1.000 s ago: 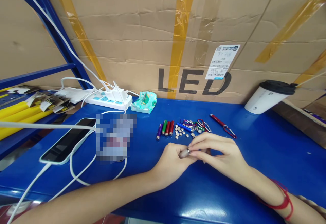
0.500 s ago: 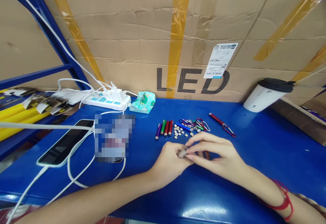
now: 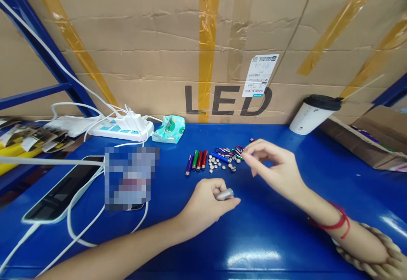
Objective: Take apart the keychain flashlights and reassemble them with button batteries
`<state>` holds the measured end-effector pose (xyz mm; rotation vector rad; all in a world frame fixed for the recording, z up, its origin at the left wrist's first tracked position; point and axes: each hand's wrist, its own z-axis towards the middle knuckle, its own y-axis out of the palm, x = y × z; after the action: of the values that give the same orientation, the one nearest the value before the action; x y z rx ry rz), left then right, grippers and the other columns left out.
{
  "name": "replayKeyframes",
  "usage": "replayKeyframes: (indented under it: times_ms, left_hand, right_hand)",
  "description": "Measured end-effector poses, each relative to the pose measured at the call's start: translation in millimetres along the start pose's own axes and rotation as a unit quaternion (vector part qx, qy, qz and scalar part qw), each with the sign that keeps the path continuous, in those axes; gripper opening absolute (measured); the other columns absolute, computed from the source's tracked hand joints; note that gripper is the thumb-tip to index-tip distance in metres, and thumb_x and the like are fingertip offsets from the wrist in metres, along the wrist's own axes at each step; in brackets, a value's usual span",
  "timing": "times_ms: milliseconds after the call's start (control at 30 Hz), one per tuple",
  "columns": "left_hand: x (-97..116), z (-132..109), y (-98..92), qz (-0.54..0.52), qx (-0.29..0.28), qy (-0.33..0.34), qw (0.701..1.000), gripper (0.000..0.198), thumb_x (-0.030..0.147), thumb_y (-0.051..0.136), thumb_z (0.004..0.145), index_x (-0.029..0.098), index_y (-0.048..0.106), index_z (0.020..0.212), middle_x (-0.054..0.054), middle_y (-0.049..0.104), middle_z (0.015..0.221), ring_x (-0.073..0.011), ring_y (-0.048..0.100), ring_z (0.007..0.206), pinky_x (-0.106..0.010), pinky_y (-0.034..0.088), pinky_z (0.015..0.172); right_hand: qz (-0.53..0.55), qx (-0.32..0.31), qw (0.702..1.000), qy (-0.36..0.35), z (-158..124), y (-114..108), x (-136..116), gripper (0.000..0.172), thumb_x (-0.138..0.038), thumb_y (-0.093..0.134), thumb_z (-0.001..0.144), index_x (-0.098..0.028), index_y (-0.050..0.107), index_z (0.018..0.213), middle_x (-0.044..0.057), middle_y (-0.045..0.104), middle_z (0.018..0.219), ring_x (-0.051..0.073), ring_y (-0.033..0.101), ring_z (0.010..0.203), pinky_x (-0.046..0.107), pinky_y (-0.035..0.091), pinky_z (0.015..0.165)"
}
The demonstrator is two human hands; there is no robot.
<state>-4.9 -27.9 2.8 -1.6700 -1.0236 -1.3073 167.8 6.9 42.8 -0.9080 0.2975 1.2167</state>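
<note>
My left hand [image 3: 205,205] is closed around a small silver flashlight tube [image 3: 225,194], its end poking out between thumb and fingers. My right hand [image 3: 275,161] hovers apart from it, to the right of the loose button cells [image 3: 216,164], fingers bent and thumb apart, with nothing visible in them. A blue mini flashlight [image 3: 220,157] lies among the cells, with several coloured carabiner clips [image 3: 224,150] behind. Left of the cells stand in a row a purple flashlight [image 3: 189,165], a green one [image 3: 195,160] and two red ones [image 3: 201,160]. Another red item is mostly hidden behind my right hand.
A phone [image 3: 63,195] with white charging cables, a blurred-out patch [image 3: 130,178] and a power strip [image 3: 117,130] occupy the left. A green tissue pack [image 3: 169,129] sits at the back. A lidded cup [image 3: 313,116] and an open carton [image 3: 346,142] stand right, before a large cardboard box [image 3: 152,59].
My right hand has let go of the silver tube and moved up and right, toward the cells and clips. My left hand keeps the tube. The view has shifted slightly right.
</note>
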Motion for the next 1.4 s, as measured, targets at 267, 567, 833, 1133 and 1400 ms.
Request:
replayKeyframes:
  times_ms: [267,567,833,1133,1400]
  left_hand:
    - [5.3,-2.0,-0.2,-0.001,0.001,0.018,1.0,0.034,0.044,0.061,0.074,0.016,0.051,0.057,0.009,0.034,0.036,-0.0056,0.031,0.032,-0.019,0.023,0.035]
    - [7.6,-3.2,1.0,-0.034,0.015,0.023,0.999,0.024,0.036,0.062,0.074,0.012,0.065,0.075,0.009,0.035,0.039,-0.0058,0.031,0.033,-0.02,0.019,0.036]
    - [2.2,-1.9,1.1,-0.064,0.011,0.021,0.998,0.044,0.037,0.069,0.065,0.018,0.031,0.054,0.008,0.041,0.049,-0.0037,0.028,0.04,-0.019,0.019,0.04]
    - [6.3,-2.5,-0.9,-0.04,0.006,0.028,0.999,0.034,0.047,0.058,0.076,0.013,0.061,0.07,0.008,0.033,0.041,-0.0064,0.03,0.036,-0.021,0.019,0.039]
    - [4.1,-0.8,0.0,-0.079,0.029,0.015,0.996,0.03,0.041,0.067,0.069,0.014,0.053,0.064,0.009,0.036,0.039,-0.0045,0.031,0.032,-0.019,0.017,0.035]
  right_hand:
    - [-0.31,-0.086,0.942,-0.095,3.2,-7.6,29.4,0.02,-0.028,0.054,0.09,-0.02,0.068,0.079,0.001,0.064,0.092,0.012,0.061,0.07,0.021,0.041,0.05]
    - [-0.332,-0.192,0.919,-0.094,0.0,1.7,28.4,0.011,-0.031,0.066,0.079,-0.023,0.072,0.084,0.004,0.064,0.096,0.019,0.06,0.085,0.028,0.049,0.065]
    - [-0.333,-0.201,0.918,-0.076,-1.7,2.0,35.2,0.011,-0.025,0.06,0.083,-0.023,0.07,0.085,0.005,0.062,0.098,0.021,0.059,0.088,0.03,0.051,0.065]
    - [-0.276,-0.19,0.94,-0.07,-1.9,4.4,35.3,0.014,-0.021,0.054,0.085,-0.021,0.068,0.081,0.006,0.061,0.097,0.022,0.058,0.088,0.036,0.052,0.074]
    - [-0.025,-0.082,0.996,-0.026,0.5,5.2,1.5,0.008,-0.028,0.064,0.082,-0.021,0.068,0.079,0.005,0.059,0.087,0.017,0.059,0.079,0.029,0.052,0.069]
